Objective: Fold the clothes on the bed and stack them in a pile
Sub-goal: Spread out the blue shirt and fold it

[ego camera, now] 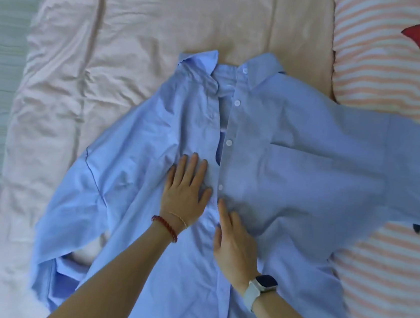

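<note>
The shirt lay face up across the middle of the bed, collar toward the far side, its front unbuttoned and the two plackets overlapping loosely. One sleeve sprawled left over the pink sheet; the other ran right onto the striped quilt. Both hands lay flat on the chest near the button line, fingers straight and slightly spread, gripping nothing: the left hand pressed the left panel, the right hand rested just beside it on the button strip.

The risk, as I judged it, was in the loose front. Smoothing one panel could drag the other off line, so any fold would set crooked. The cloth was thin and already creased near the left sleeve, and pressing there could fix the wrinkles in. The right sleeve might also catch on the quilt and pull the body askew.
</note>
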The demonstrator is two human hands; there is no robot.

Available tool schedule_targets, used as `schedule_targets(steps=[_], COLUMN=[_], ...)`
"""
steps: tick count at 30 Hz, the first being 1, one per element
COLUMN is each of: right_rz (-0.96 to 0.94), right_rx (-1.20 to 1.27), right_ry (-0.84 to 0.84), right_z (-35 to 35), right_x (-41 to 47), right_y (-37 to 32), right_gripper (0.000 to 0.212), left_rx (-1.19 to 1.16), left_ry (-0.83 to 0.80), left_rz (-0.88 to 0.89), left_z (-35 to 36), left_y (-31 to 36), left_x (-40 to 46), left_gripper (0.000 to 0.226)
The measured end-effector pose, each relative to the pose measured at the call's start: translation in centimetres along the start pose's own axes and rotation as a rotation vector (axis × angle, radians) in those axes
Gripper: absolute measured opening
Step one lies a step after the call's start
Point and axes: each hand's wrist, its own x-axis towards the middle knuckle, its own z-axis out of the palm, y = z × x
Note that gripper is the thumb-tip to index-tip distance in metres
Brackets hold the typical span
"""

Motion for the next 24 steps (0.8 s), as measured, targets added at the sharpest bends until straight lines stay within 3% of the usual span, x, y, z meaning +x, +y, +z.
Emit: schedule_targets(steps=[3, 6, 8, 11, 15, 17, 20, 24], right_rz=[-0.054, -0.09, -0.098, -0.174, -0.237, -0.288, -0.199, -0.076], right_rx=[0.014, 0.155, 0.167, 0.101, -0.006, -0.116, -0.216, -0.207], right_ry=[-0.024, -0.12, -0.144, -0.187, -0.344, -0.334, -0.302, -0.395], right_z=[0.9, 1.6, 2.4, 3.8, 5.5, 5.9, 6.6, 8.1], right_x=[-2.4, -4.9, -7.1, -11.1, -17.2, -20.0, -23.3, -25.7], right_y=[0.2, 0.7, 1.2, 2.0, 3.7, 4.8, 6.1, 7.0], right_gripper=[0.062, 0.056, 0.056, 0.056, 0.064, 0.071, 0.079, 0.08], left_rx=[0.062, -0.02, -0.057, 0.081, 0.137, 0.149, 0.15, 0.158], left_ry=[-0.041, 0.007, 0.06, 0.102, -0.01, -0.066, -0.189, -0.339], left_rz=[0.0, -0.006, 0.006, 0.03, -0.007, -0.023, -0.092, -0.101], left_z=[0.1, -0.8, -0.6, 1.4, 4.9, 6.5, 7.9, 9.6], left_y=[-0.4, 0.4, 1.0, 1.5, 2.2, 2.9, 4.5, 6.6], left_x=[0.9, -0.8, -3.8, -11.0, -20.2, -23.8, -28.0, -32.2], left_gripper=[0.065, 0.06, 0.057, 0.053, 0.054, 0.061, 0.079, 0.078])
